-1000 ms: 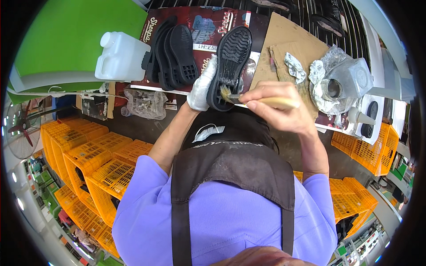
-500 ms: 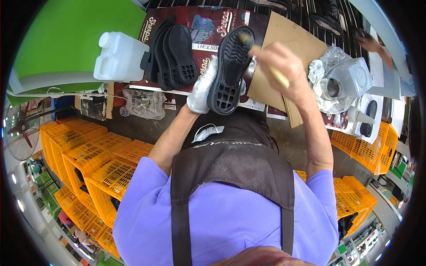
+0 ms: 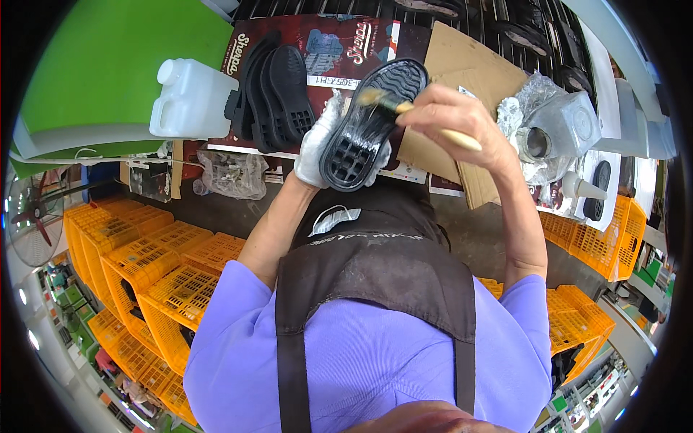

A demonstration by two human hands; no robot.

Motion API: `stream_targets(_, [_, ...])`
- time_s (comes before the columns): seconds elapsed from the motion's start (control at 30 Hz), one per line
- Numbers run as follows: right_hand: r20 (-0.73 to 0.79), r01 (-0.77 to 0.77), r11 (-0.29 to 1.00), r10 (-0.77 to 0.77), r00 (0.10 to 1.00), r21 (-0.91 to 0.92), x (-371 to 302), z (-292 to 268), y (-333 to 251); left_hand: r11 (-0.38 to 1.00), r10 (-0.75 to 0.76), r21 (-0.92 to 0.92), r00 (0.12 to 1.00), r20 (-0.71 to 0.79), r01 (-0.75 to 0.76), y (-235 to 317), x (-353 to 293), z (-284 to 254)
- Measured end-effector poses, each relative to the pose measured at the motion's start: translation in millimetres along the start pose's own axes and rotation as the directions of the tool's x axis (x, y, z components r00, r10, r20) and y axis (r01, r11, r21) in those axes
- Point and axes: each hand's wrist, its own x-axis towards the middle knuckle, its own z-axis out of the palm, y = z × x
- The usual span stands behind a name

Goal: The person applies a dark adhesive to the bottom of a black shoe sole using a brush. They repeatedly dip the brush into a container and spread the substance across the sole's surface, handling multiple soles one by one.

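Note:
My left hand (image 3: 317,148), in a white glove, is closed around a black shoe sole (image 3: 369,126). The sole is tilted, its inner side facing up, with square hollows at the near end and ridges at the far end. Wet, shiny patches show on its middle. In my bare right hand (image 3: 462,123) is a paintbrush (image 3: 422,119) with a pale wooden handle, its bristles touching the sole's middle. Several more black soles (image 3: 278,94) lean together on the dark red cardboard, left of my gloved hand.
A white plastic jug (image 3: 191,99) stands on the left. At the right are brown cardboard (image 3: 469,79), an open-mouthed container (image 3: 538,143) amid crumpled plastic, and a white squeeze bottle (image 3: 583,187). Behind it all runs a dark slatted conveyor (image 3: 491,18). Orange crates (image 3: 180,289) flank me.
The brush has moved from the sole's far end down to its middle, leaving more shine there. The sole has tipped further to the right at its far end. A person's hand at the upper right is gone.

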Motion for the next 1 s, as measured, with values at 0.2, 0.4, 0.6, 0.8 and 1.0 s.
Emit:
stream_targets(0.2, [-0.139,-0.154,0.971,0.129,0.982,-0.182,-3.5,-11.5,7.0,1.000,0.002,-0.029,0.999,-0.036,-0.003,-2.9,-0.1,5.5])
stream_targets(0.4, [-0.412,-0.377,0.926,0.353,0.840,0.024,-2.4,7.7,2.5,0.914,0.145,0.391,0.987,-0.070,-0.107,-10.6,1.6,11.6])
stream_targets(0.6, [-0.174,-0.513,0.749,0.621,0.764,0.419,-1.2,24.1,-30.5,0.721,0.342,0.669,0.932,-0.117,-0.180,-8.0,6.0,-0.7])
stream_targets(0.8, [-0.141,-0.473,0.685,0.637,0.758,0.555,3.3,9.8,-37.4,0.733,0.375,0.646,0.919,-0.122,-0.214,-3.7,5.6,-1.0])
stream_targets(1.0, [-0.093,-0.441,0.799,0.517,0.851,0.409,-3.9,18.4,-44.5,0.621,0.477,0.725,0.877,-0.048,-0.298,0.3,8.3,3.7])
